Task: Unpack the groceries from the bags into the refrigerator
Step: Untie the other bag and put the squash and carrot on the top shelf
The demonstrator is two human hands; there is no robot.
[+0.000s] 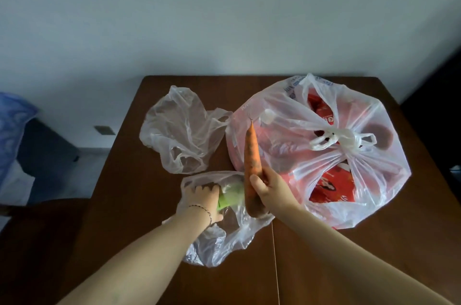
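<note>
Fingers (256, 180) of both hands grasp produce. The table (129, 217) carries a tied full bag (374, 162), an empty bag (179, 130) beside it, and a near bag (224, 242) where our left hand (202, 201) grips a green vegetable (232, 195); our right hand (273, 193) holds a carrot (252, 155) upright.

Film of the small bag (219, 242) veils a green vegetable (230, 196), so its kind is unclear. The left grip (202, 201) curls its fingertips out of sight over it. The right grip (270, 192) partly covers the carrot (252, 155) at its thick end. Red packs (331, 190) in the tied bag (374, 162) carry unreadable print. The left edge cuts off a blue thing (12, 130).
</note>
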